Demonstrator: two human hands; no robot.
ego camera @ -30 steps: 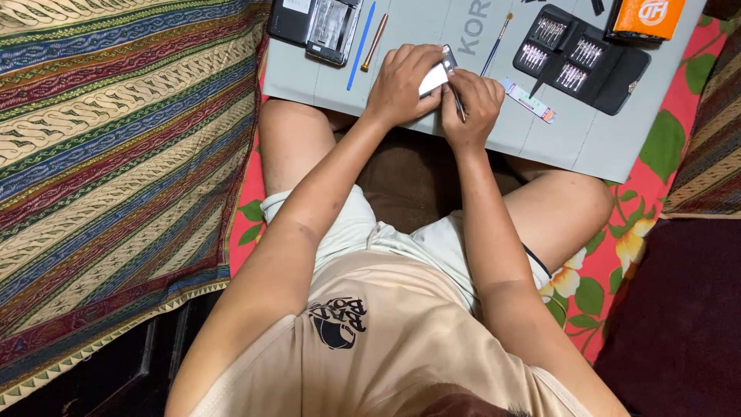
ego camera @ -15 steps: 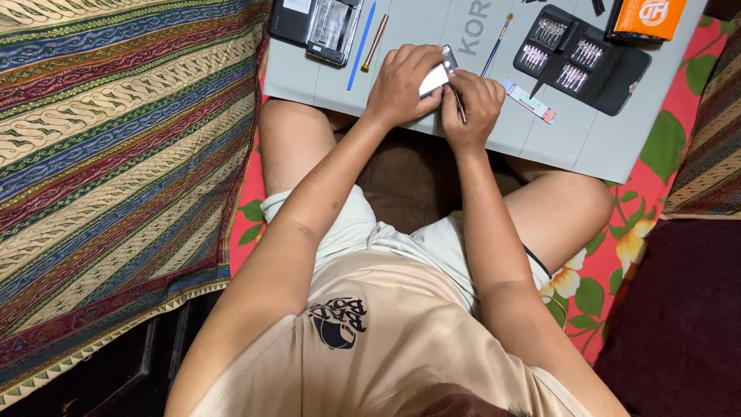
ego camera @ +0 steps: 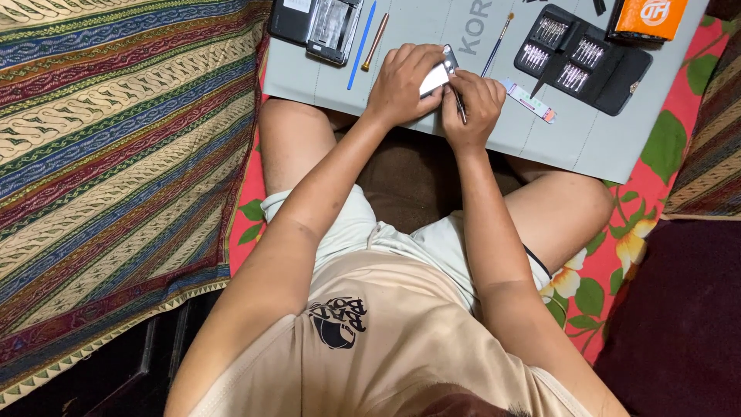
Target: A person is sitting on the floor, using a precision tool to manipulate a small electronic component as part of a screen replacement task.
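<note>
The left hand (ego camera: 401, 83) gripped a small white phone-like device (ego camera: 434, 78) over the grey mat (ego camera: 587, 147), while the right hand (ego camera: 472, 104) pinched a thin tool (ego camera: 458, 104) against its edge. The work looked midway: the bit case (ego camera: 583, 60) lay open, and a second phone (ego camera: 333, 27) lay with its back off.

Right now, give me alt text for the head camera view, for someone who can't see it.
A seated person's left hand holds a small white rectangular device over a grey work mat, while the right hand works a thin dark tool against it. An open black case of screwdriver bits lies to the right, a striped woven cloth to the left.
</note>
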